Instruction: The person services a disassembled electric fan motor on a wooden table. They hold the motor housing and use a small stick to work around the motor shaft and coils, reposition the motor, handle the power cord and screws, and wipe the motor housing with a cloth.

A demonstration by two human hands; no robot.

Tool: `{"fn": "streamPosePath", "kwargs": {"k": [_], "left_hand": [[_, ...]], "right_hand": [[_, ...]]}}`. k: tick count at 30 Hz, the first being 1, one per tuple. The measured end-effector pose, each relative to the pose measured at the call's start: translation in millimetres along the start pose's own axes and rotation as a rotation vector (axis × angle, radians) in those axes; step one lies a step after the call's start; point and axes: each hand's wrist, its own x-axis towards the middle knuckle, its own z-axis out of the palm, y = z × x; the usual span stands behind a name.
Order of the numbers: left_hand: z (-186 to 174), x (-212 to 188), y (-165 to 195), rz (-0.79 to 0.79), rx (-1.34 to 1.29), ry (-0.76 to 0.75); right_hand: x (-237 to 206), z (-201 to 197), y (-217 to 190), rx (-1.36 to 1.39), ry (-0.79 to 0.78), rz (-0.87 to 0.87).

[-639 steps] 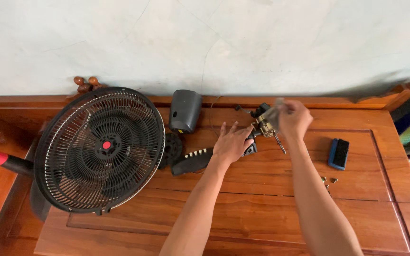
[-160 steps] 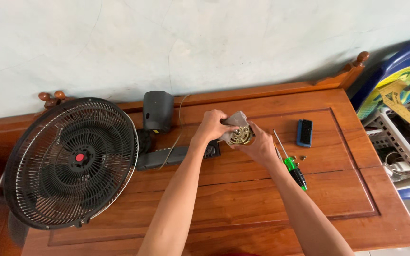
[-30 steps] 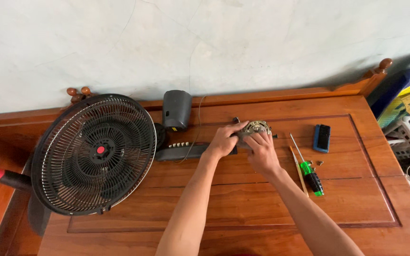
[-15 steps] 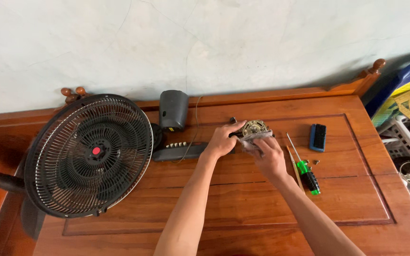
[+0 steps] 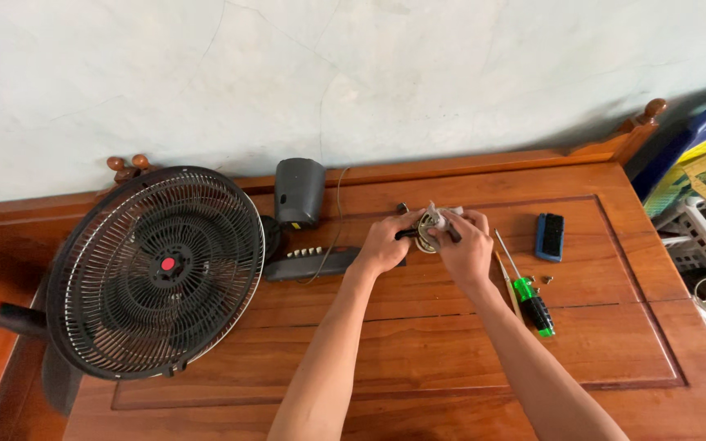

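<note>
Fan motor: the small round fan motor (image 5: 429, 229) with coppery wire sits on the wooden table (image 5: 418, 343), right between my two hands.
My left hand: my left hand (image 5: 383, 246) is on the left side of the motor. My fingers curl in and pinch its edge.
My right hand: my right hand (image 5: 466, 247) lies over the right side of the motor. My fingers bend down and press on its top.
Where it is: the motor is near the far edge of the table. The black fan control bar (image 5: 314, 263) is just to its left. The green screwdriver (image 5: 527, 287) is near on the right.
Hard to see: my hands cover most of the motor, so I cannot tell its full shape. My fingertips are hidden too.
Cut off: the fan cage (image 5: 157, 270) hangs past the table's left side.
</note>
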Motion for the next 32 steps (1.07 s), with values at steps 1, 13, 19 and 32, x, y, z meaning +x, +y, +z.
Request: {"fn": "streamPosePath", "kwargs": {"k": [1,13,19,32], "left_hand": [[0,-1,1,-0.017,0.005,-0.004],[0,2,-4,-0.034,0.026,-0.012],[-2,1,9,0.072,0.063,0.092],[22,10,47,0.315,-0.029,0.284]], "right_hand": [[1,2,1,0.003,-0.021,-0.002],[17,13,48,0.507,-0.143,0.280],[22,9,53,0.843,0.008,0.574],[23,-9,35,0.743,-0.040,0.605]]}}
